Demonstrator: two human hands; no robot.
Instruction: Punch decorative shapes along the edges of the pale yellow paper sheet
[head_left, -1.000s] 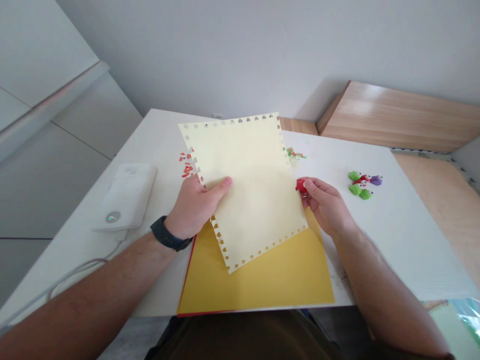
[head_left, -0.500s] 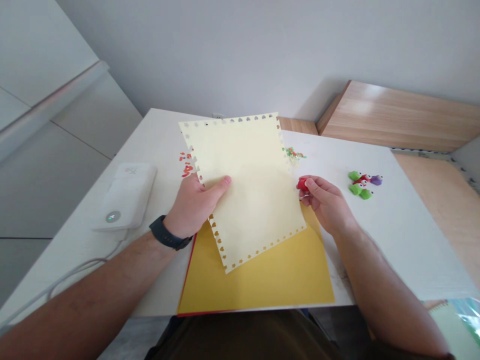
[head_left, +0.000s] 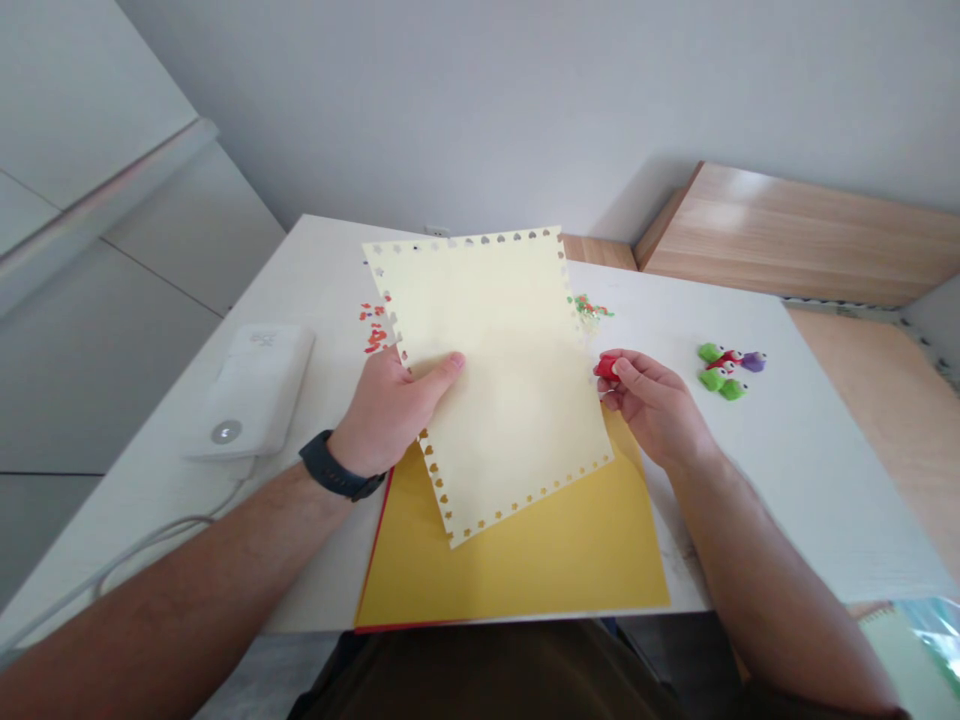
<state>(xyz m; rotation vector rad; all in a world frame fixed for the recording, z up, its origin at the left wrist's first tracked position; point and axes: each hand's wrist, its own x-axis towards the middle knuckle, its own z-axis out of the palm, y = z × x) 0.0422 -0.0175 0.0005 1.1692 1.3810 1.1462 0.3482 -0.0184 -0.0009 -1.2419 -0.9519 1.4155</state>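
My left hand [head_left: 394, 405] pinches a pale yellow sheet of paper [head_left: 510, 400] by its left side, thumb on top and the other fingers hidden beneath. Small hearts, flowers and stars are cut out along the sheet's borders. In my right hand [head_left: 656, 405], a small red craft punch [head_left: 607, 368] is gripped between thumb and fingers at the right edge of the sheet. Whether the paper sits inside the punch's slot I cannot tell. Darker yellow paper [head_left: 555, 570] lies under the tilted sheet, with a red edge showing at its left.
Several green, red and purple punches [head_left: 729, 372] are grouped on the right of the white table [head_left: 780, 480]. Red paper bits [head_left: 375, 335] and green ones [head_left: 592, 308] lie scattered behind the sheet. A white power bank [head_left: 255, 390] with a cable [head_left: 157, 535] rests at left.
The top of the sheet has shifted very slightly to the right. Both hands keep their grips in nearly the same places. The green light on the power bank no longer shows.
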